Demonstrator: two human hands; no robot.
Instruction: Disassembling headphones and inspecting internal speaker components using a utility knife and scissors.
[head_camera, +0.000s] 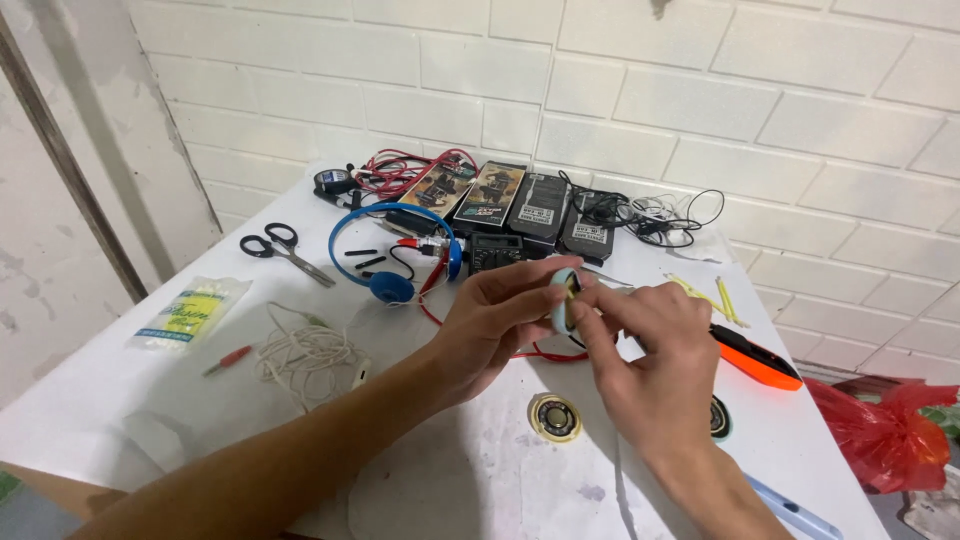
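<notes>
Two hands meet at the middle of the white bench (120, 400), and between them sits a small round speaker disc (566, 300), pale blue at the rim with a dark, brassy centre. Left hand (495, 325) has it clenched: thumb over the top edge, fingers curled beneath, the disc standing on edge with its flat face turned to the right. Right hand (650, 360) comes in from that side, fingertips (592, 312) pinched together right against the disc's face and rim; whether they grasp a wire or a fine part there, I cannot tell. So the disc lies to the left of the right hand, touching it, its round face looking straight at those fingers, and the left hand is the one carrying it.

Down on the bench, just below the hands, lies a second round disc (555, 416), flat, face up. Blue headphones (392, 250) rest beyond the left hand, a red wire (545, 353) trailing under the wrists. An orange-handled tool (757, 357) lies just right of the right hand. Scissors (283, 250) and a coiled white cable (305, 357) sit well off to the left.
</notes>
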